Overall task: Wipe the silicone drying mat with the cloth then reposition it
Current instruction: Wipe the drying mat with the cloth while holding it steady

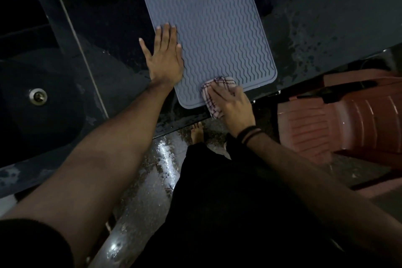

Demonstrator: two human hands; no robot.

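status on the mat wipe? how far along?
Done: nothing can be confirmed; the frame doesn't show which parts are already wiped. In hand: wiping. The left hand presses flat on the silicone drying mat at its left edge, while the right hand holds the checked cloth on the mat's near right corner. Left: any remaining wiping, then repositioning the mat on the dark countertop.

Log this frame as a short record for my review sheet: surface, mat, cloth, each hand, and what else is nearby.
surface: dark countertop, wet patches
mat: grey silicone drying mat, wavy ridges, flat on the counter, near corner close to the counter's front edge
cloth: checked cloth, bunched at the mat's near edge
left hand: flat, fingers straight, pressing the mat's left edge
right hand: holds the cloth against the mat
nearby: sink drain at left, red plastic chair at right
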